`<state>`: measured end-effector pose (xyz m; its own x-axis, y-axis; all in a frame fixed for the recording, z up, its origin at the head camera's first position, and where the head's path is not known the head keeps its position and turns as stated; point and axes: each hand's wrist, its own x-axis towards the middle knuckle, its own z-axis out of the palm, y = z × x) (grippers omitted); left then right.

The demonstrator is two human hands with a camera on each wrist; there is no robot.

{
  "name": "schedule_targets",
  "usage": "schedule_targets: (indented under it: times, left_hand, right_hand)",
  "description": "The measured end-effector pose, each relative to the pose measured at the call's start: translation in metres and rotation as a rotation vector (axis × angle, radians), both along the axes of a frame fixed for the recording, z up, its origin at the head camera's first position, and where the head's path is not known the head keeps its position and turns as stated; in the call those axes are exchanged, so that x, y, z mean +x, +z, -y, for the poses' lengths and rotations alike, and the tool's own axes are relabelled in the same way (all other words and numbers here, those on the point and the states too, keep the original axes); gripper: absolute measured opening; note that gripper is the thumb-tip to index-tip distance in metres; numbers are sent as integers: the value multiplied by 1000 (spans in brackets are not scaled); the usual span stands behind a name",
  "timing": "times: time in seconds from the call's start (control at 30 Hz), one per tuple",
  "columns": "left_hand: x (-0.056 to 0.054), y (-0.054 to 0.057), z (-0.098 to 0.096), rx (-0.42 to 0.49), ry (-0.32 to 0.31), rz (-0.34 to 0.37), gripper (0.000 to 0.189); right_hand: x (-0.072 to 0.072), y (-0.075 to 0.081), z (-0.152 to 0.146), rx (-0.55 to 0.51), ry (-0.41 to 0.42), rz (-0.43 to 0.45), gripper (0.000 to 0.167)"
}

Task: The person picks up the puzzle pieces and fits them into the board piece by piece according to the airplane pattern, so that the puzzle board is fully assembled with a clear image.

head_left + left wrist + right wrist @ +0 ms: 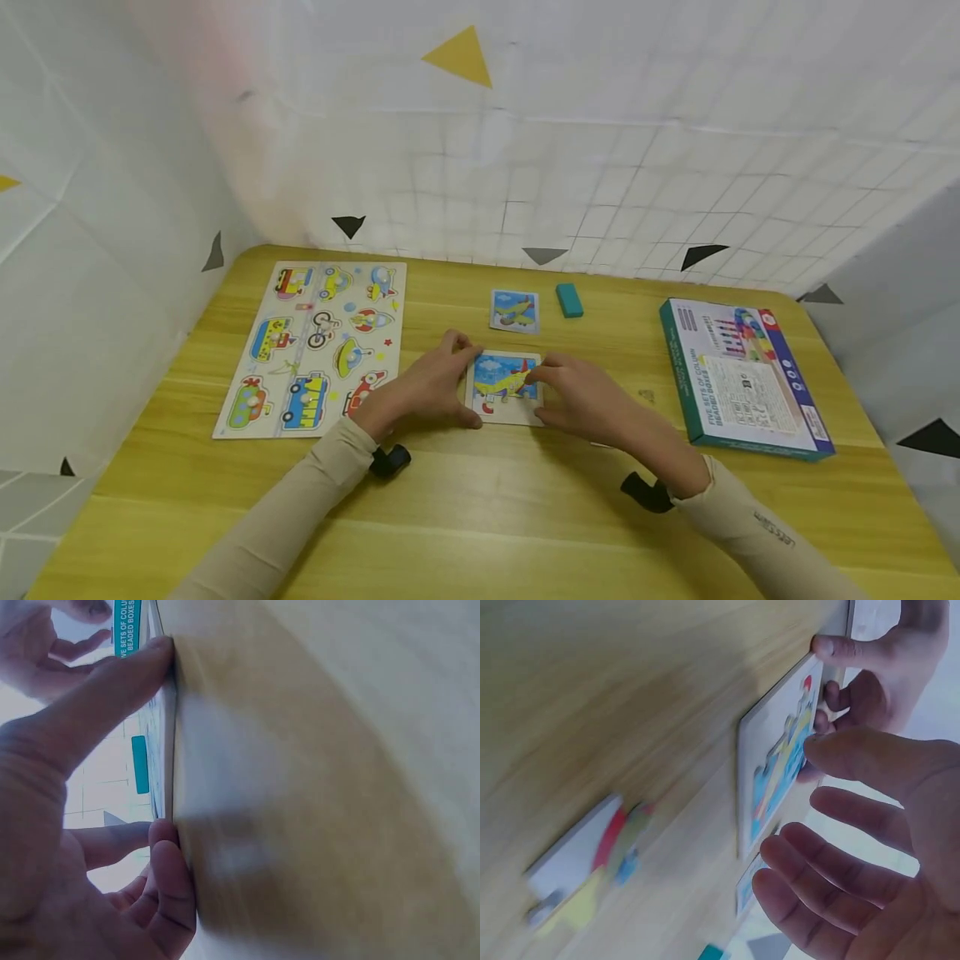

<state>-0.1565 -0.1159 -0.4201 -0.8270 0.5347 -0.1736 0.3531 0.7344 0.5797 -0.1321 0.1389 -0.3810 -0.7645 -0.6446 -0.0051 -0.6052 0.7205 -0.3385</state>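
A small jigsaw board (pixel 517 412) with a yellow airplane on blue lies in front of me, its near part bare of pieces. My left hand (pixel 431 383) grips its left side, thumb at the near corner and fingertips at the far corner; the left wrist view shows the board's edge (pixel 169 750) between them. Over the board's right side is my right hand (pixel 585 396). Its fingers are loosely bent with nothing between them in the right wrist view, and the thumb (pixel 855 754) overlaps the picture. A loose jigsaw piece (pixel 574 859) lies on the table nearby.
Behind the board lie an airplane picture card (pixel 514 312) and a teal block (pixel 569 300). A wooden vehicle peg puzzle (pixel 311 454) is at left. The bead set box (pixel 750 383) lies at right. White sheeting (pixel 450 183) stands behind the table (pixel 465 517).
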Motion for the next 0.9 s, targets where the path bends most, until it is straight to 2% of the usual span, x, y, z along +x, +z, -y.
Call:
schedule_targets:
  times: [0.13, 0.47, 0.73, 0.9]
  left_hand:
    - [0, 0, -1, -2, -2, -3, 112]
    - [-2, -4, -1, -2, 7, -1, 113]
    - [-2, -2, 0, -6, 10, -5, 112]
    - [-2, -1, 0, -1, 15, 0, 112]
  right_hand:
    - [6, 0, -14, 13, -18, -6, 33]
    - [23, -1, -47, 67, 16, -46, 41]
    - [32, 0, -60, 97, -2, -37, 36]
    - [34, -4, -63, 116, -19, -33, 31]
